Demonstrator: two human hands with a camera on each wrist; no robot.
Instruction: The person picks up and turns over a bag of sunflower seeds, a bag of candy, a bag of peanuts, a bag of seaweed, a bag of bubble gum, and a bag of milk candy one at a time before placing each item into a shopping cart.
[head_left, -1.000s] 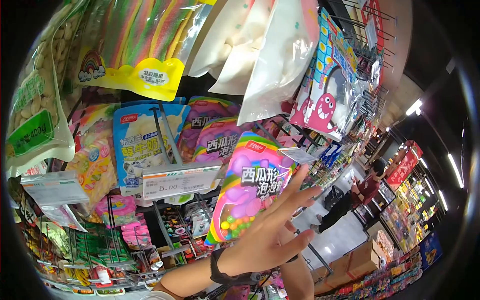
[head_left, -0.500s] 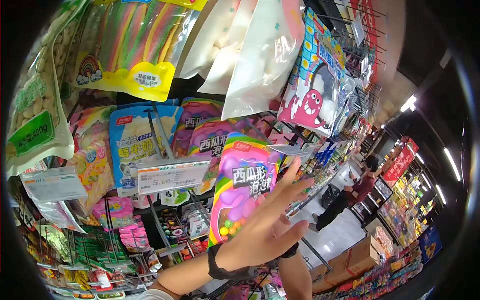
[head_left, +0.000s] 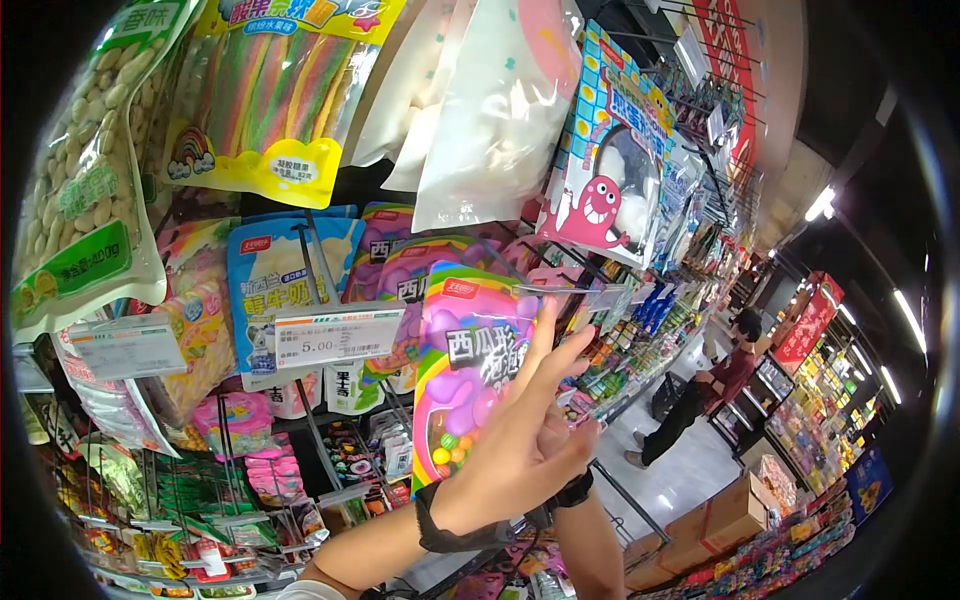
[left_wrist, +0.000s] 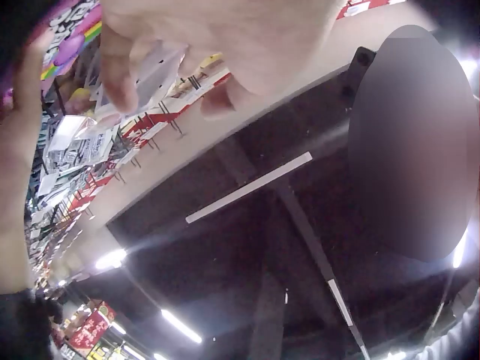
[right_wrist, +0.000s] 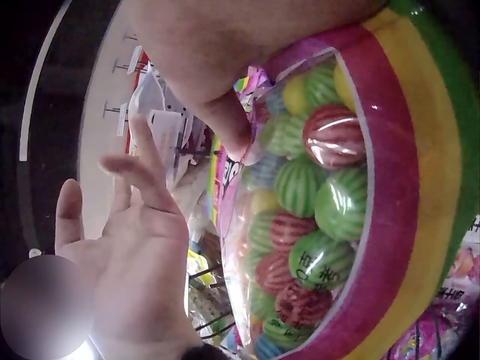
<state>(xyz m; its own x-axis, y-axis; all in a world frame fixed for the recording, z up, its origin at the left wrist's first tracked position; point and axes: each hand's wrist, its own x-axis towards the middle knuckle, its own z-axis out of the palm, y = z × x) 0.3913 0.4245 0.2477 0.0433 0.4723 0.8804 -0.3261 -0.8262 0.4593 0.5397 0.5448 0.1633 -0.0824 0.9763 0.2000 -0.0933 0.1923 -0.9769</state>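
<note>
A rainbow-edged bag of bubble gum (head_left: 460, 375) hangs upright in front of the rack in the head view. Its clear window shows striped, watermelon-like gumballs (right_wrist: 337, 202) in the right wrist view. My right hand (right_wrist: 232, 52) holds this bag, its thumb against the window's edge; the left hand mostly covers it in the head view. My left hand (head_left: 500, 450) is in front of the bag, fingers spread and extended upward beside a clear price-tag holder (head_left: 575, 297). Its open palm faces the right wrist camera, holding nothing.
More of the same gum bags (head_left: 400, 262) and a blue milk-candy bag (head_left: 275, 265) hang behind a price tag (head_left: 340, 337). Overhead hang sour candy strips (head_left: 270, 110) and white bags (head_left: 495, 120). Cardboard boxes (head_left: 715, 525) and a standing person (head_left: 715, 390) are at the right.
The gum bag has shifted slightly left in the head view and stands more upright. The left hand has moved with it, its fingers still spread. The view has shifted slightly too.
</note>
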